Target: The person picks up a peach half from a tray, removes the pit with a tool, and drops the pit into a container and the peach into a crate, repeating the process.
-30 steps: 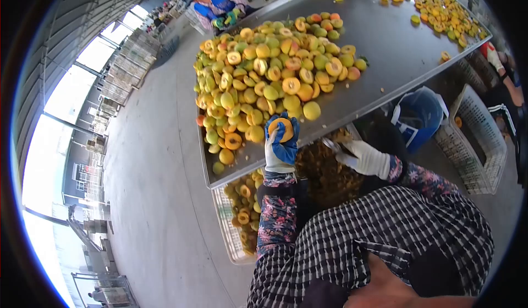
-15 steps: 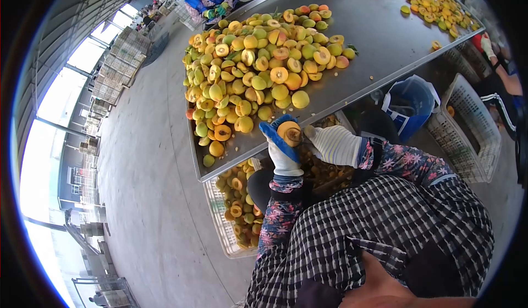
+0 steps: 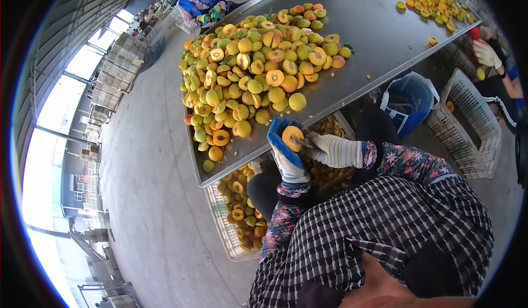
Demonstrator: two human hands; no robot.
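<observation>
My left hand (image 3: 284, 152), in a blue and white glove, is shut on a halved yellow-orange fruit (image 3: 292, 138) with its cut face up, just off the near edge of the steel table (image 3: 379, 38). My right hand (image 3: 331, 149), in a striped white glove, holds a small metal tool (image 3: 303, 141) whose tip is in the fruit half. A big heap of whole and halved yellow fruit (image 3: 253, 71) lies on the table right behind my hands.
A white crate of fruit halves (image 3: 239, 212) stands under the table's near corner, and a crate of pits (image 3: 324, 170) sits below my hands. A blue bucket (image 3: 410, 102) and a white basket (image 3: 467, 126) stand to the right. Another person's gloved hand (image 3: 487, 52) works at far right; someone crouches at the table's far end (image 3: 201, 3).
A second ago my right hand was apart from the fruit, over the pit crate. It has come to the fruit half in my left hand, which dropped slightly below the table edge.
</observation>
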